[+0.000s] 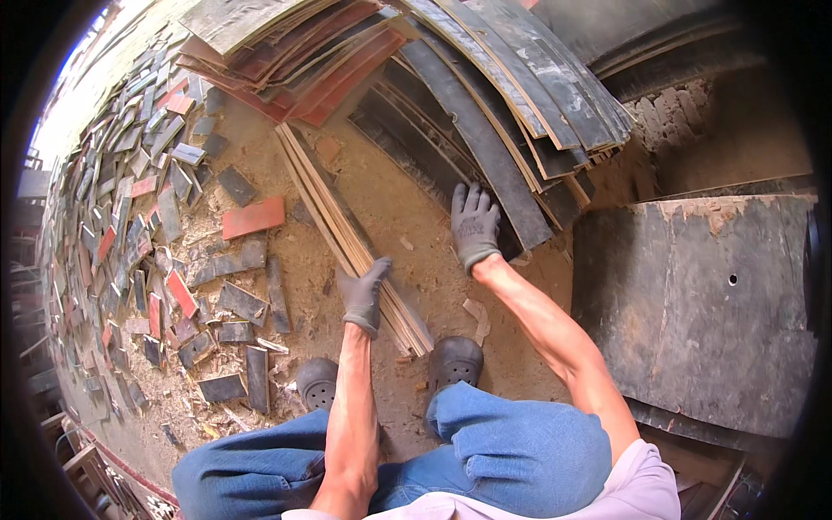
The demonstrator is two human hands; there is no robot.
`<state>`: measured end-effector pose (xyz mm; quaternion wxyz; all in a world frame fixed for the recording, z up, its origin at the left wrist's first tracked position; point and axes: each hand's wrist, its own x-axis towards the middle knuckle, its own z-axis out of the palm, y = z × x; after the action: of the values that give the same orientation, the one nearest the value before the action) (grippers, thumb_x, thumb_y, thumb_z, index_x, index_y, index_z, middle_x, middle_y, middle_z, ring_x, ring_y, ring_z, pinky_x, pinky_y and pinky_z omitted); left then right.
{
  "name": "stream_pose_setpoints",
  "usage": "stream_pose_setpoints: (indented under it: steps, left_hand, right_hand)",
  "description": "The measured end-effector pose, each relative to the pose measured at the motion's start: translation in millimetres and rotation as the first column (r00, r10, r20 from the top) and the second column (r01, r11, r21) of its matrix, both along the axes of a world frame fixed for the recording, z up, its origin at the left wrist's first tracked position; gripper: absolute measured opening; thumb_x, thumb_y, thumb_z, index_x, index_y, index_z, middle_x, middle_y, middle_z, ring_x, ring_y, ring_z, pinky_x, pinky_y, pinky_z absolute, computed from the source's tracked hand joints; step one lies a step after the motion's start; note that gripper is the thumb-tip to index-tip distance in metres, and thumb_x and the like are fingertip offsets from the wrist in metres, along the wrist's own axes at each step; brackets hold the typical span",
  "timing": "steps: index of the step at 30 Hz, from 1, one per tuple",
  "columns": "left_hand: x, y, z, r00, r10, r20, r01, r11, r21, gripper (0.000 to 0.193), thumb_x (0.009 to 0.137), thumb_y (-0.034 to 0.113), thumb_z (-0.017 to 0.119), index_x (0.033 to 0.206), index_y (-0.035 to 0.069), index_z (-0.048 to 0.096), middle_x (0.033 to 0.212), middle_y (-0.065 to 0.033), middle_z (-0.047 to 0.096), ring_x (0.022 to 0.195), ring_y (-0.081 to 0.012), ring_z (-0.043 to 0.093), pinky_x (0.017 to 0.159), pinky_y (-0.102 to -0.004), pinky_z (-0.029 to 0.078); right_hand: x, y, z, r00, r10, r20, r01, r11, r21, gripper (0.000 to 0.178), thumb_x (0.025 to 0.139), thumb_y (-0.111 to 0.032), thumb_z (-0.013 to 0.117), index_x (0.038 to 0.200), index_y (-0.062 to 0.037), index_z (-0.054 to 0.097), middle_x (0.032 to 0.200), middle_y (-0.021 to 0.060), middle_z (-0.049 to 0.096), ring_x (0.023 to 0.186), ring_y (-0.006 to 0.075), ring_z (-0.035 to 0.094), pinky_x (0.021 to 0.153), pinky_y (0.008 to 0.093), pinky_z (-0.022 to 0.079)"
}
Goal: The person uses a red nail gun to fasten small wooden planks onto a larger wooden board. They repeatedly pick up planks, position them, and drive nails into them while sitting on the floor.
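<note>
A bundle of long, narrow plywood strips (322, 204) lies slantwise on the dusty ground in front of me, its layered edges facing up. My left hand (362, 299), in a grey work glove, is closed across the bundle near its close end, thumb over the right side. To the right, my gloved right hand (476, 227) rests flat, fingers extended, at the close end of some dark plywood strips (407, 134). Beside those fingers runs a long dark grey plank (485, 143), part of a larger stack. The right palm's underside is hidden.
Small black and red board offcuts (251, 218) are strewn over sawdust at left. Reddish boards (347, 74) are piled at the far side, next to stacked long grey planks (555, 78). A big dark panel (693, 303) stands at right. My clogs (456, 360) are close to the bundle.
</note>
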<state>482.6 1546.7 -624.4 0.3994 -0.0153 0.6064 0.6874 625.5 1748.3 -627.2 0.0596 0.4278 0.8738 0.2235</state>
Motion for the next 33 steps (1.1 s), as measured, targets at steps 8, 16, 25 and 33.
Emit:
stream_pose_setpoints:
  steps: [8,16,25,33]
  left_hand:
    - [-51.3,-30.5,-21.2,0.958,0.156,-0.240,-0.207,0.956,-0.206,0.069,0.074,0.014,0.095,0.124,-0.006,0.052,0.104,-0.0149,0.070,0.086,-0.0226,0.068,0.074,-0.0343,0.057]
    - [-72.9,-61.0,-50.8,0.942,0.156,-0.297,-0.230,0.944,-0.236,0.064,0.073,0.015,0.095,0.121,-0.006,0.058,0.103,-0.0155,0.073,0.087,-0.0245,0.072,0.075,-0.0356,0.059]
    - [-64.1,-53.5,-4.3,0.824,-0.388,-0.413,-0.171,0.525,-0.834,0.076,0.068,0.041,0.091,0.127,0.000,0.066,0.125,-0.0265,0.061,0.120,-0.0418,0.060,0.105,-0.0472,0.049]
    - [-58.2,-58.0,-38.4,0.706,-0.379,-0.598,-0.328,0.573,-0.751,0.114,0.081,0.050,0.084,0.162,-0.006,0.027,0.159,-0.0346,0.041,0.144,-0.0458,0.045,0.120,-0.0462,0.038]
  right_hand:
    - [-6.7,-8.7,25.1,0.955,-0.095,-0.281,0.008,0.955,-0.296,0.053,0.085,-0.027,0.078,0.129,-0.0037,0.059,0.141,0.0206,0.052,0.128,0.0385,0.054,0.105,0.0535,0.047]
    - [-7.8,8.6,13.8,0.945,-0.311,-0.102,0.281,0.931,-0.233,0.101,0.087,-0.043,0.081,0.158,0.0067,0.030,0.156,0.0303,0.042,0.142,0.0411,0.048,0.115,0.0489,0.043]
    - [-8.5,21.1,56.5,0.924,-0.382,0.013,0.303,0.712,-0.633,0.066,0.084,-0.039,0.085,0.131,-0.0024,0.057,0.136,0.0248,0.059,0.121,0.0389,0.065,0.100,0.0475,0.054]
    - [-55.4,-126.5,36.6,0.758,-0.314,-0.572,-0.317,0.590,-0.743,0.035,0.088,-0.019,0.073,0.116,-0.0012,0.059,0.114,0.0241,0.061,0.099,0.0428,0.066,0.085,0.0522,0.056]
